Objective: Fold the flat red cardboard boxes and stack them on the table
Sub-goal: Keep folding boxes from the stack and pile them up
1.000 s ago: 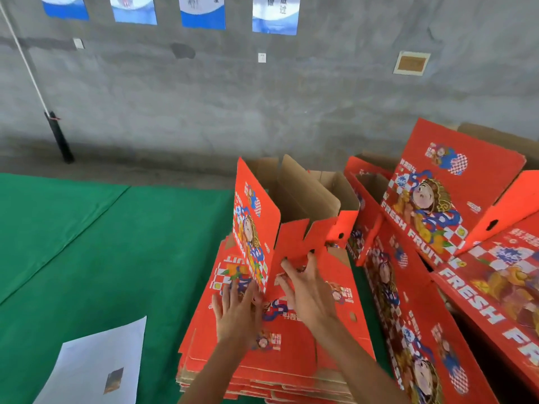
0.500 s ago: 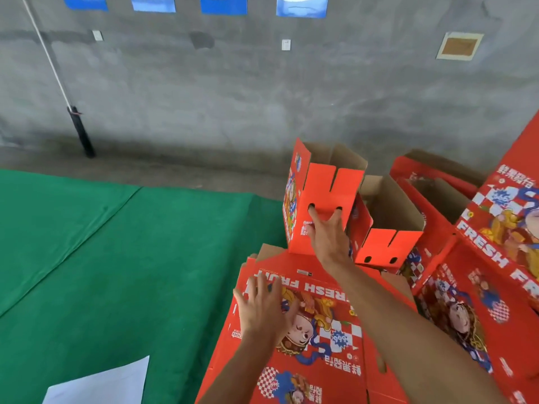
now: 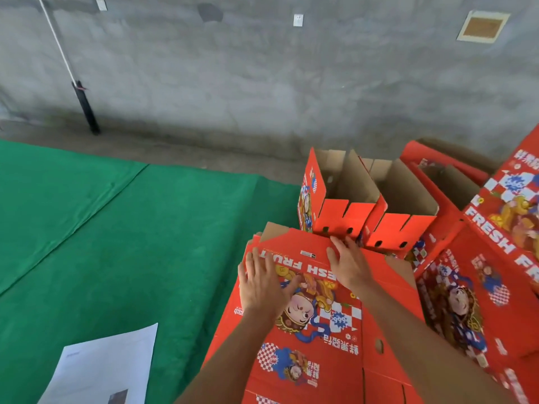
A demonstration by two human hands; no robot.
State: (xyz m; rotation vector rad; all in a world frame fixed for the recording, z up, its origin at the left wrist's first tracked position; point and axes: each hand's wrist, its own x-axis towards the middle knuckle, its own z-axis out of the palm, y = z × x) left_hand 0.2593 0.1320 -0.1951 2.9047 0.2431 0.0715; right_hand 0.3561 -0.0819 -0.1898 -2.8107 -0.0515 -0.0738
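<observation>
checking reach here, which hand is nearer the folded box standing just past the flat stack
Right. The right hand lies on the far end of the top flat box, fingertips almost at the folded box. The left hand lies flat nearer the stack's left edge.

A grey concrete wall (image 3: 262, 77) fills the upper half of the frame. A white rope (image 3: 55, 39) runs down it at the upper left to a black post (image 3: 86, 109) standing at the wall's foot. Two small white plates (image 3: 298, 20) sit high on the wall, and a cream-framed brown panel (image 3: 482, 27) hangs at the upper right. Green cloth (image 3: 116, 228) covers the left and centre. A white paper sheet (image 3: 99, 371) lies on it at the lower left.
</observation>
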